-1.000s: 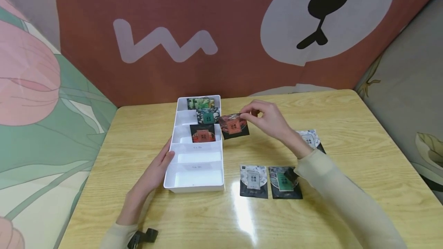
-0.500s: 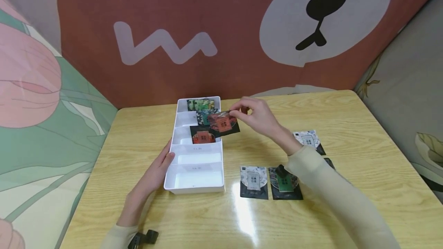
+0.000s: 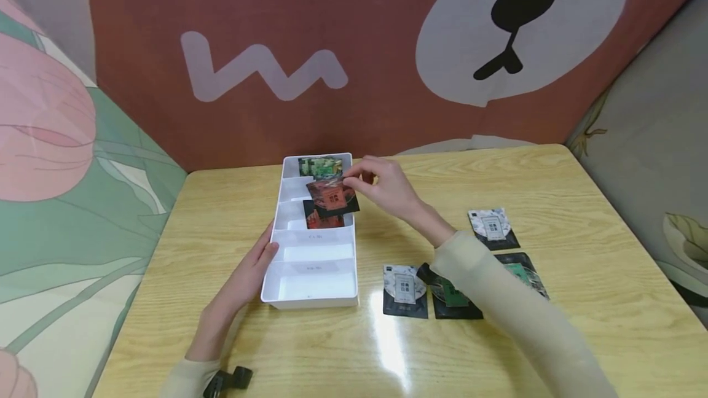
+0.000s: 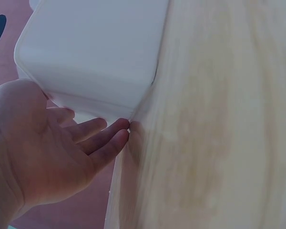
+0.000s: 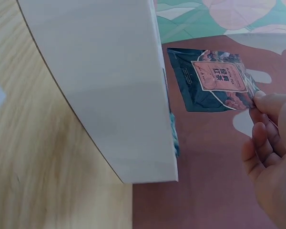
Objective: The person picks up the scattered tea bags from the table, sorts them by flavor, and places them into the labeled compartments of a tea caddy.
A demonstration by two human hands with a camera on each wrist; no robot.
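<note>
Touching with a relaxed left hand (image 3: 249, 272) the side of the white box (image 3: 314, 253), as before; holding a red-labelled packet (image 3: 334, 198) above its compartments, shifted leftward from the right rim, pinched by a corner in the right hand (image 3: 385, 186)

Cream sleeves (image 3: 509, 306), black wrist devices (image 3: 241, 377)

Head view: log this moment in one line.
right grip: pinches black, red-labelled square sachet above divided white plastic tray | left grip: touches tray's left side | sachet: not yet released
</note>
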